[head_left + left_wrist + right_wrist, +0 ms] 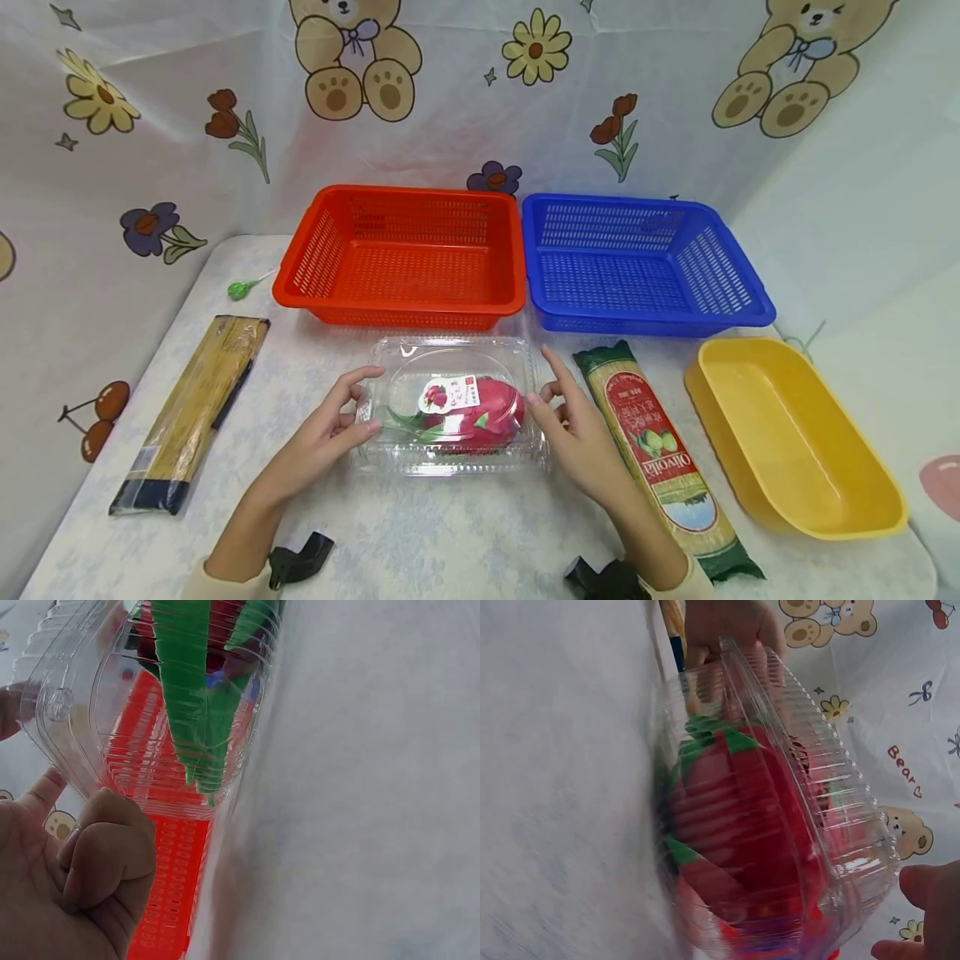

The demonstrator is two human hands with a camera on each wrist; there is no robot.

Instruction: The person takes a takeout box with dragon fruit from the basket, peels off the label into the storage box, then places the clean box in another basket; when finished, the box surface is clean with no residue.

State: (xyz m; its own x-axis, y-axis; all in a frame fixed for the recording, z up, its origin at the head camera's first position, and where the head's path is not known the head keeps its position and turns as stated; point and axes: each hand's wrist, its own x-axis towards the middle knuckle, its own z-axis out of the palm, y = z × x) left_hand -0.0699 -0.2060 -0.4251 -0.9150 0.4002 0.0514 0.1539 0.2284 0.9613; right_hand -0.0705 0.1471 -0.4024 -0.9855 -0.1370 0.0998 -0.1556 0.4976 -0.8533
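Observation:
A clear plastic clamshell box (450, 457) lies on the table in front of me, its lid lowered. Inside is a pink-red dragon fruit (498, 408) with green tips, also seen through the box wall in the right wrist view (735, 810). A white label (450, 393) is on the lid. My left hand (322, 446) touches the box's left side, thumb and index finger apart, the other fingers bent beside the wall. At the right side, my right hand (581, 442) has its thumb at the lid's edge and its index finger stretched forward. Whether that thumb presses is unclear.
A red basket (397, 317) and a blue basket (652, 323) stand behind the box. On the right are an Olivoila noodle pack (660, 442) and a yellow tub (795, 442). A pack of dry noodles (191, 417) and a green lollipop (240, 289) lie left.

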